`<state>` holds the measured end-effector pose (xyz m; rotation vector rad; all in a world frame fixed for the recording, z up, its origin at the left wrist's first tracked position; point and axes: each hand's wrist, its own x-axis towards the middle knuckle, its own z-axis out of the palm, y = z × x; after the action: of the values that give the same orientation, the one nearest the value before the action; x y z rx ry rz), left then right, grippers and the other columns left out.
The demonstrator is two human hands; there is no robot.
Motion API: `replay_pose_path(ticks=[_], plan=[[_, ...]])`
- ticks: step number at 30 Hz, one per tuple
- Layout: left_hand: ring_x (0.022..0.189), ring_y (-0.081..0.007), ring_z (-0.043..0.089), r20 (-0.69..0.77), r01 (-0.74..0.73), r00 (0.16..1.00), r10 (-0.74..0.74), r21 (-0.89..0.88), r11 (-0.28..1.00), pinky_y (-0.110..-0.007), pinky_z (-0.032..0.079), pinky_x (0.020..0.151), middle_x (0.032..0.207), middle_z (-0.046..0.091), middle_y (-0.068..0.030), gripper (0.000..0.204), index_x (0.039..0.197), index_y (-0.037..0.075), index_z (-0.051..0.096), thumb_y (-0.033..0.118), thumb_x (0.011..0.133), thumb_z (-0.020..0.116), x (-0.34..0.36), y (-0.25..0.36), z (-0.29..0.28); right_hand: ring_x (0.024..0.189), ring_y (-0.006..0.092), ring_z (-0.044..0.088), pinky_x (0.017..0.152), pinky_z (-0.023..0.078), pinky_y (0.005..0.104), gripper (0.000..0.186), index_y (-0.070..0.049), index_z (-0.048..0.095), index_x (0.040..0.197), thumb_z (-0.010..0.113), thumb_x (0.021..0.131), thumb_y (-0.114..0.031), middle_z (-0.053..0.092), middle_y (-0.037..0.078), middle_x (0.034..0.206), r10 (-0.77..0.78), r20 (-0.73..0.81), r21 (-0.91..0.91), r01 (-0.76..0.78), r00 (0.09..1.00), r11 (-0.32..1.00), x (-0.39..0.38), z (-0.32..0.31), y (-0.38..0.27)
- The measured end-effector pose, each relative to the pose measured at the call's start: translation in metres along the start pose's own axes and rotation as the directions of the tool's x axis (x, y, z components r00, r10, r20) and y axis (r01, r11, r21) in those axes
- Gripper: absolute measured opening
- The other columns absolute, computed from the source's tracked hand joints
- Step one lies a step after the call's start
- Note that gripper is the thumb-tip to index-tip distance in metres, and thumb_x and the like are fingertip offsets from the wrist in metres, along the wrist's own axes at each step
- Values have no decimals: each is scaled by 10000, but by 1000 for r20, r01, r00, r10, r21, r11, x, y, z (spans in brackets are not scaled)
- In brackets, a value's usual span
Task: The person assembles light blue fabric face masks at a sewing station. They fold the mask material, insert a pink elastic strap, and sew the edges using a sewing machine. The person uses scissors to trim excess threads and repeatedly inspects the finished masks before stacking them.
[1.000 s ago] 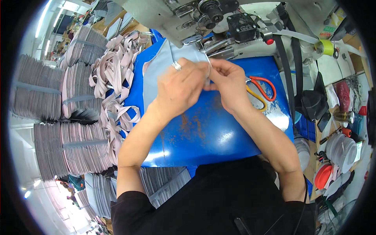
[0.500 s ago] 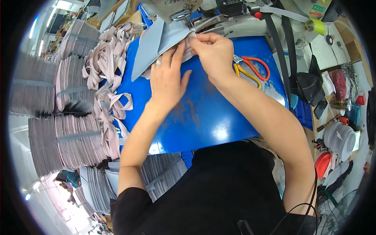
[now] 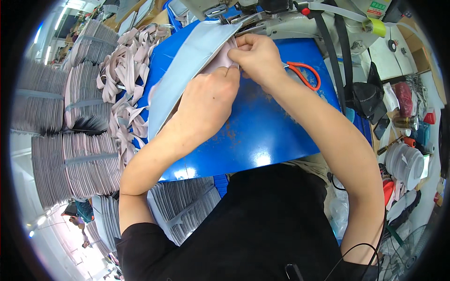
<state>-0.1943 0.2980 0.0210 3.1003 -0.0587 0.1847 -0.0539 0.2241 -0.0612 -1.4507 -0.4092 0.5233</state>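
A light blue-grey fabric panel (image 3: pixel 180 65) slants across the blue table, its far end by the sewing machine (image 3: pixel 281 29). Pale pink fabric (image 3: pixel 220 59) shows beneath its right edge. My right hand (image 3: pixel 258 56) pinches the border of that pink fabric between thumb and forefinger. Close beside it, my left hand (image 3: pixel 208 96) is closed at the same border, fingers curled under and partly hidden; its forearm crosses the panel's near edge. Red-handled scissors (image 3: pixel 307 75) lie to the right, partly behind my right wrist.
Loose pink strips (image 3: pixel 126 70) are heaped along the left side of the blue table (image 3: pixel 253 131). Tied stacks of grey panels (image 3: pixel 89 164) stand farther left, and another stack (image 3: pixel 185 206) sits below the near edge. Black straps (image 3: pixel 347 61) hang at the right.
The panel has come down and left, showing more of its length. My left hand, flat with fingers spread before, has closed at the pink border beside my right hand, which keeps its pinch.
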Motion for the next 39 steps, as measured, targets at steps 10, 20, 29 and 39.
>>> replay_pose_path(ticks=[10,20,29,39], plan=[[804,-322,678,-239,-78,969,62,-58,995,-452,546,692,949,627,-105,328,1107,98,680,69,783,722,4,9,-26,722,90,658,570,490,249,190,30,729,1077,702,910,-56,726,57,876,113,159,386,-167,981,907,-10,3,-1],[682,-287,650,232,-333,935,267,321,887,-396,542,608,899,607,-83,769,1551,303,512,10,856,662,31,-97,-76,662,63,538,525,393,224,284,30,740,1171,707,910,-76,662,19,859,160,63,295,-171,985,940,-16,3,-21],[640,-245,673,317,-465,880,354,417,781,-368,551,589,936,626,-112,563,1410,245,675,78,873,652,43,-82,-96,660,85,576,534,435,238,297,53,745,1183,710,916,-74,697,47,862,199,84,374,-216,976,902,-19,-1,-19],[670,-257,696,260,-351,932,253,470,810,-358,546,588,912,654,-102,480,1312,115,712,99,835,662,45,-57,-82,652,73,571,524,407,245,249,57,754,1124,772,932,-99,714,35,819,198,52,483,-199,979,853,-9,5,-17]])
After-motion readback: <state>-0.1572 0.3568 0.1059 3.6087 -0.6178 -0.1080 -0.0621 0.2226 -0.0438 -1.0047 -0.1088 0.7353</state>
